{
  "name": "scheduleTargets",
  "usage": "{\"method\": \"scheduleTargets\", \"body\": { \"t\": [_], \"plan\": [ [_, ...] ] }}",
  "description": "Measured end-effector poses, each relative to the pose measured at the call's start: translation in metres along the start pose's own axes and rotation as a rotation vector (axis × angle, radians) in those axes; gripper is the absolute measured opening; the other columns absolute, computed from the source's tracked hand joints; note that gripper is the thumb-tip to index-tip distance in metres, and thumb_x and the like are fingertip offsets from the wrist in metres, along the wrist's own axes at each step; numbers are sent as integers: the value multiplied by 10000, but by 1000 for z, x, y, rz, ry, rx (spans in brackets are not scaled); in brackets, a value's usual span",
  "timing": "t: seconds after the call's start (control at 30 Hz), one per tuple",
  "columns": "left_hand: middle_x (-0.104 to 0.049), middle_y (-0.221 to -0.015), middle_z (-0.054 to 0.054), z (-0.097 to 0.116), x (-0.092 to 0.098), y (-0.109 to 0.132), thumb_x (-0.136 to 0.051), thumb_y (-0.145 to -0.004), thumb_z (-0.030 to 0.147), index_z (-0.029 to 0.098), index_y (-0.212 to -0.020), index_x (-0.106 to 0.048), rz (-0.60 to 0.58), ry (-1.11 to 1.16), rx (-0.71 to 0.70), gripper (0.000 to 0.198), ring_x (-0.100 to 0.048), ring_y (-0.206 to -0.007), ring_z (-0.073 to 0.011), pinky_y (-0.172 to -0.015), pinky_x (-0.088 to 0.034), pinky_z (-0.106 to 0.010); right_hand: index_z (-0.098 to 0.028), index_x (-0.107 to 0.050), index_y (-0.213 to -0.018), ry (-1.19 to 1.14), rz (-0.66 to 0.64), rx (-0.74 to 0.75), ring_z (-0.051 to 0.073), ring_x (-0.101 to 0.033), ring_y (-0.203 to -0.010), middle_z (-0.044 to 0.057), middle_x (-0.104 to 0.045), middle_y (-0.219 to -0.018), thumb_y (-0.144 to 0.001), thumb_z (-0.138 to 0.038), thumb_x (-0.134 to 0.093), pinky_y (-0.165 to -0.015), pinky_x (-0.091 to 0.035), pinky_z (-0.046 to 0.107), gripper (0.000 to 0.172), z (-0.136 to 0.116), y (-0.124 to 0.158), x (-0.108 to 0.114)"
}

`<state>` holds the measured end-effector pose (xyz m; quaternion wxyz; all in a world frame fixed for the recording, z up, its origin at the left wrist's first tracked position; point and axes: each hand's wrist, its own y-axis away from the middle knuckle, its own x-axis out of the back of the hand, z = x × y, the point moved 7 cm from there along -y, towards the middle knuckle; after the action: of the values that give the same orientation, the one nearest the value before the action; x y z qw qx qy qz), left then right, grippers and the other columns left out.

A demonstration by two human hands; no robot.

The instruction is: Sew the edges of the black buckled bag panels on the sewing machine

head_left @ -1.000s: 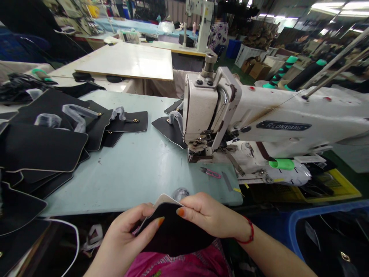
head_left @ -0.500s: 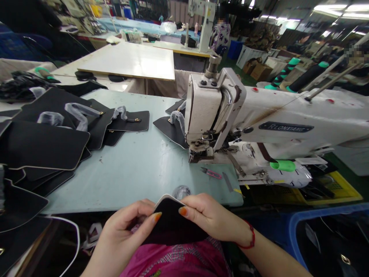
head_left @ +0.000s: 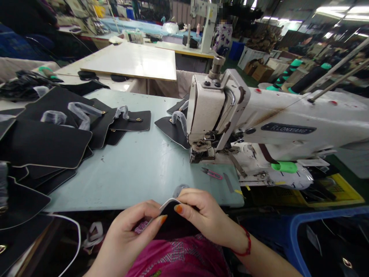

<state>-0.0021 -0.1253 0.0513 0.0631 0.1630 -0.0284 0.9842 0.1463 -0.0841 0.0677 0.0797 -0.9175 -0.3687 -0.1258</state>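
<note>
A black leather-like panel (head_left: 173,223) with a pale edge is held over my lap, just below the table's front edge. My left hand (head_left: 135,227) pinches its left edge between thumb and fingers. On the upper right edge my right hand (head_left: 198,211) grips it close to the rounded corner, thumb on the dark face. Much of the panel hangs low in shadow and its far side is hidden. Beyond my hands stands a white sewing machine (head_left: 219,111). Pink-handled thread snips (head_left: 212,173) lie in front of it, and a small round clear object (head_left: 181,189) is partly behind my right hand.
Black panels (head_left: 49,142) with plastic-wrapped straps pile up on the left of the pale blue table (head_left: 129,165). Another strapped panel (head_left: 174,127) lies beside the machine head. A blue bin (head_left: 294,238) holding black pieces stands at lower right, near a yellow crate (head_left: 343,188).
Both hands have drawn closer together along the panel's edge, and the right hand has shifted left toward the corner. The panel is tilted so that less of its face shows.
</note>
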Motion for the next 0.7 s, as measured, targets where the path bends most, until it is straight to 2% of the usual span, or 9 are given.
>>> {"method": "scheduleTargets", "body": {
  "t": [0.3,0.7],
  "plan": [
    [-706,-748,-22,9,-1,-2,-607,-861,194,189,-739,-649,-3,-37,-68,130,-659,-684,-143,-657,-525,-216,-137,-704,-840,1,74,-11,130,-526,-730,46,-614,-771,-974,-459,-462,-679,-404,228,424,-4,-4,-2],
    [-687,-716,-1,25,-2,2,-618,-840,106,202,-765,-615,43,-139,-236,122,-654,-649,-121,-622,-520,-188,-175,-750,-953,-42,166,74,123,-572,-717,45,-671,-796,-948,-287,-550,-665,-419,231,230,-7,-3,-3]
  ]
}}
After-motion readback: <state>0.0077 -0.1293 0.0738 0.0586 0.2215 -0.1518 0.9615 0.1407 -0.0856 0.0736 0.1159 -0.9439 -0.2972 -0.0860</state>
